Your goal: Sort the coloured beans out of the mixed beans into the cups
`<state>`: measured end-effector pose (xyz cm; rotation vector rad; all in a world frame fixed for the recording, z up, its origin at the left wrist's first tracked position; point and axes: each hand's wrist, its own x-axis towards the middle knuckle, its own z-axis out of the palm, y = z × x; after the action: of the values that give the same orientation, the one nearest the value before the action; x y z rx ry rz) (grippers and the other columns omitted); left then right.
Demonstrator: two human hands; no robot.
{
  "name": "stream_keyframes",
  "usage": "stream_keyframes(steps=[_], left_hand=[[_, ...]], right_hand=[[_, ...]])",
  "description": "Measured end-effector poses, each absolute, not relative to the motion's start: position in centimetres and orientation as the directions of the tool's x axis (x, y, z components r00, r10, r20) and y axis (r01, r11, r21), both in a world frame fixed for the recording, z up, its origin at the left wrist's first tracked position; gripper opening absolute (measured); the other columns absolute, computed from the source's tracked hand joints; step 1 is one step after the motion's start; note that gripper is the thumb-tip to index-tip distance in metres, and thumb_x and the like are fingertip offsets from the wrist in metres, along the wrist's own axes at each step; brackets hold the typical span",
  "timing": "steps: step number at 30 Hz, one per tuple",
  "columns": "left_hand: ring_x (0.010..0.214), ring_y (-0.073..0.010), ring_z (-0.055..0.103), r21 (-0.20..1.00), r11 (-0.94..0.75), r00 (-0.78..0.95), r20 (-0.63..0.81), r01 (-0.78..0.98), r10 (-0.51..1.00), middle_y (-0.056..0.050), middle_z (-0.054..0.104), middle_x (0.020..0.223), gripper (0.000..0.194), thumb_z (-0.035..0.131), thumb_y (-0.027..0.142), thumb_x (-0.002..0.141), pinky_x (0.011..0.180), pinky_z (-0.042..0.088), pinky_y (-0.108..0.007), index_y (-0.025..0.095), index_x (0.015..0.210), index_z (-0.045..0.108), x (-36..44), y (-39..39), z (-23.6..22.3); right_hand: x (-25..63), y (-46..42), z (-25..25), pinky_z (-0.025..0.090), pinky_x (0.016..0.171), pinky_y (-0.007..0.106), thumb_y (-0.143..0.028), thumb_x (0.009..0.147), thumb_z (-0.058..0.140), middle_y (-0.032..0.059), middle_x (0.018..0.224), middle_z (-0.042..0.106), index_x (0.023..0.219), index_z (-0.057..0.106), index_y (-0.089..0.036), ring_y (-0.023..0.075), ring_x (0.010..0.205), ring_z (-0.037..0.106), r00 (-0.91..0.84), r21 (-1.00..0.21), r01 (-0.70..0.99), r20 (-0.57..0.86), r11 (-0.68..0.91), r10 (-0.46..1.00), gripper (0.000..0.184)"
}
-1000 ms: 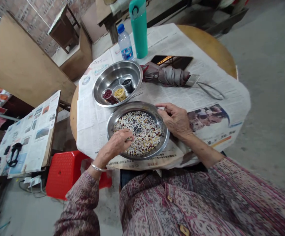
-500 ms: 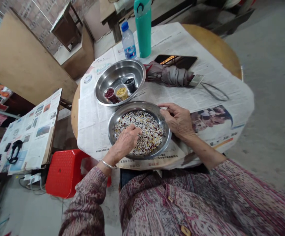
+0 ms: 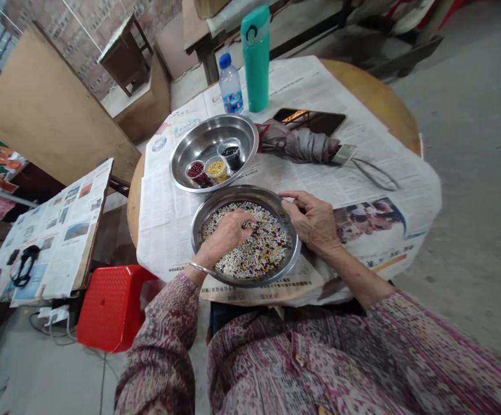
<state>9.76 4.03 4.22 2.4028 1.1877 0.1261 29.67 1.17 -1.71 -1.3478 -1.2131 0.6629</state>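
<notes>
Round wooden desk [image 3: 375, 98]: left hand's [image 3: 226, 236] curled fingers [image 3: 245, 222], seemingly together, rest in mixed multicoloured beans [image 3: 267, 253] on a round steel plate [image 3: 197, 236]; a knock could spill them.

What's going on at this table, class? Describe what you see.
A person's left hand is in a steel plate of mixed beans and grains, and the right hand rests at its rim. Beside it, a steel bowl holds three small cups of red, yellow and black grains. Both sit on newspaper over a round table.
</notes>
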Motion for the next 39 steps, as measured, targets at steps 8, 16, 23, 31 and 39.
stream_keyframes(steps=[8, 16, 23, 31, 39], left_hand=[[0.098, -0.0186, 0.069, 0.493, -0.527, 0.659, -0.133, 0.692, 0.741, -0.005, 0.073, 0.099, 0.015, 0.064, 0.010, 0.093, 0.098, 0.056, -0.036, 0.016, 0.102, 0.073, 8.7, -0.8, 5.9], [0.107, -0.0167, 0.066, 0.402, -0.552, 0.643, -0.134, 0.731, 0.754, -0.004, 0.071, 0.111, 0.021, 0.049, 0.018, 0.104, 0.102, 0.054, -0.034, 0.019, 0.108, 0.070, 8.1, -3.9, 5.7], [0.134, -0.0331, 0.048, 0.159, -0.590, 0.605, -0.063, 0.791, 0.794, -0.011, 0.046, 0.152, 0.051, 0.071, 0.034, 0.094, 0.106, 0.051, -0.050, 0.028, 0.142, 0.055, 9.3, -3.2, 5.4], [0.106, -0.0220, 0.062, 0.304, -0.558, 0.606, -0.089, 0.772, 0.790, -0.010, 0.063, 0.110, 0.031, 0.046, 0.008, 0.098, 0.099, 0.055, -0.038, 0.017, 0.119, 0.067, 10.2, 0.8, 2.6], [0.096, -0.0191, 0.064, 0.433, -0.459, 0.558, -0.131, 0.776, 0.820, -0.005, 0.067, 0.093, 0.019, 0.054, 0.006, 0.095, 0.096, 0.053, -0.034, 0.016, 0.098, 0.069, 7.5, 0.2, 4.4]], right_hand=[[29.7, 1.1, -1.8, 0.039, 0.055, 0.031, -0.037, 0.085, 0.060, -0.0041, 0.056, 0.051, 0.098, 0.076, -0.023, 0.0144, 0.050, 0.044, 0.299, -0.950, 0.266, 0.240, 0.161, 0.923, 0.025], [29.6, 1.0, -1.8, 0.035, 0.053, 0.030, -0.040, 0.084, 0.060, -0.0048, 0.055, 0.049, 0.097, 0.075, -0.022, 0.0141, 0.050, 0.042, 0.297, -0.959, 0.256, 0.194, 0.117, 0.935, 0.027], [29.7, 0.7, -2.0, 0.033, 0.051, 0.033, -0.045, 0.083, 0.061, -0.0034, 0.055, 0.049, 0.097, 0.076, -0.027, 0.0170, 0.049, 0.042, 0.306, -0.954, 0.287, 0.173, 0.083, 0.936, 0.028], [29.8, 0.7, -2.3, 0.034, 0.050, 0.036, -0.042, 0.086, 0.062, 0.0001, 0.056, 0.053, 0.094, 0.075, -0.029, 0.0193, 0.048, 0.044, 0.288, -0.948, 0.300, 0.196, 0.106, 0.938, 0.020], [29.6, 0.9, -1.8, 0.033, 0.050, 0.030, -0.038, 0.084, 0.061, -0.0045, 0.055, 0.049, 0.097, 0.076, -0.021, 0.0140, 0.049, 0.042, 0.303, -0.955, 0.271, 0.202, 0.119, 0.931, 0.026]])
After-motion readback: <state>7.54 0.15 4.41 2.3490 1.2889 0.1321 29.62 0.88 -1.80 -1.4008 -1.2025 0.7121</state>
